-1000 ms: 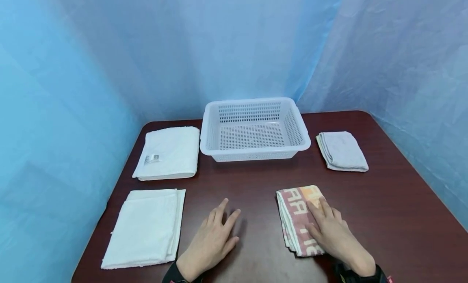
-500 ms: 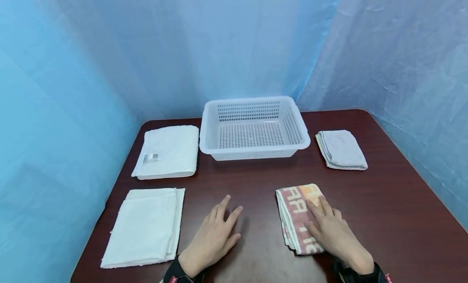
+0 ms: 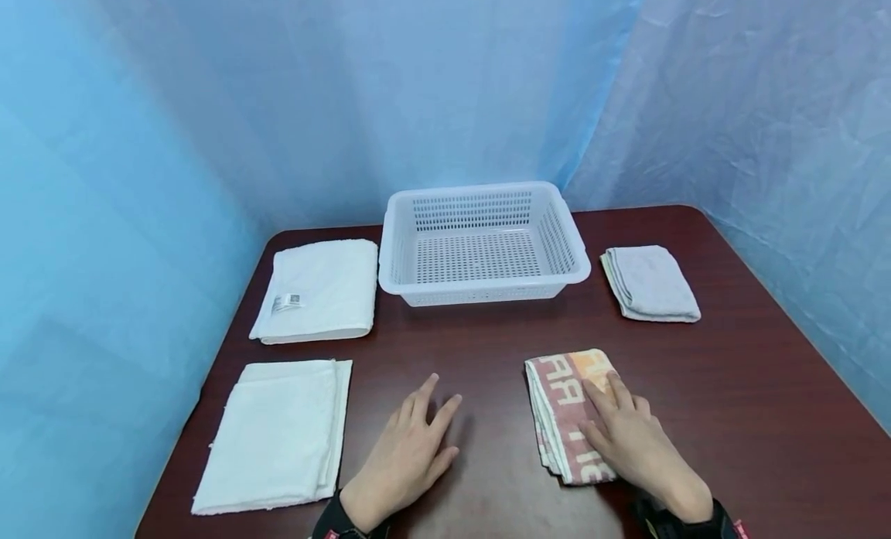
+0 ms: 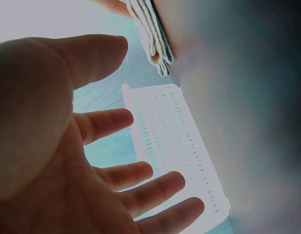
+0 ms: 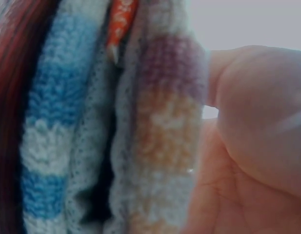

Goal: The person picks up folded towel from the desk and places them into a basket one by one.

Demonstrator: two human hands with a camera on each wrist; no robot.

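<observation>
My right hand (image 3: 629, 438) rests with spread fingers on a folded towel (image 3: 567, 423) patterned in dusty pink, orange and white letters, at the right front of the table. In the right wrist view the folded layers (image 5: 165, 126) of this towel stand close beside the palm, with blue and white stripes on a lower layer. My left hand (image 3: 407, 450) is spread over the table between the patterned towel and a folded white towel (image 3: 278, 438), holding nothing. The left wrist view shows its palm and loosely extended fingers (image 4: 160, 192).
A white perforated plastic basket (image 3: 480, 291) stands at the back middle of the dark brown table (image 3: 452, 338). Left of it lies another folded white towel (image 3: 327, 291) with a label. To its right is a small folded pale grey towel (image 3: 654, 284). Blue curtains (image 3: 418, 90) surround the table.
The left hand has shifted very slightly forward and right since a second ago. The right hand stays on the patterned towel, and the towels and basket stay in place.
</observation>
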